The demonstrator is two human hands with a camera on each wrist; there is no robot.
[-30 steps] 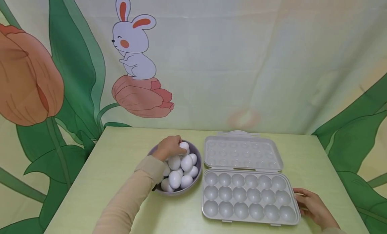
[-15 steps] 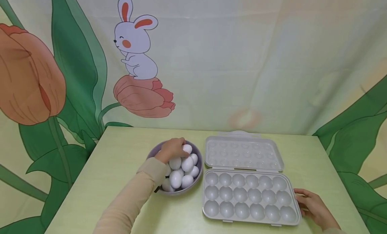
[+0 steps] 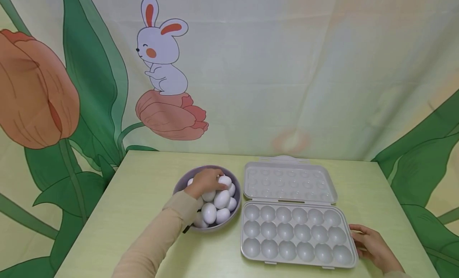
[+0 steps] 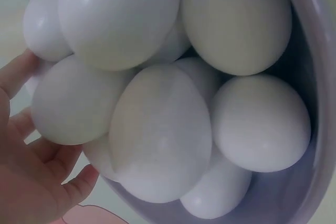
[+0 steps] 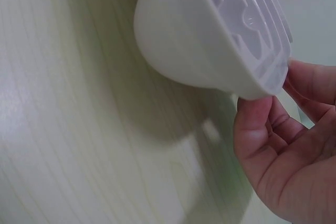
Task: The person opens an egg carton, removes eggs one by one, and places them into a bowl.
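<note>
In the head view, my left hand (image 3: 206, 181) reaches into a greyish-purple bowl (image 3: 238, 210) heaped with white eggs. Its thumb and fingers grip one egg (image 3: 225, 181) on the right side of the heap. The left wrist view shows that egg (image 4: 73, 100) between thumb and fingertips, other eggs crowding around it. On the right, my right hand (image 3: 374, 246) pinches the rim of an open grey egg box (image 3: 297, 261), whose hollows hold nothing. From the right wrist, the thumb (image 5: 253, 121) presses under the box's corner (image 5: 257, 87) and the fingers lie over its far side.
The egg box's clear lid (image 3: 290, 182) lies folded back toward the rear of the pale green table (image 3: 143, 182). Behind the table hangs a cloth (image 3: 251, 70) printed with a rabbit and tulips. The bowl stands left of the box with a narrow gap between.
My left hand and the gripped egg have shifted slightly right and nearer, uncovering an egg at the bowl's back left. The right hand stays at the egg box's edge.
</note>
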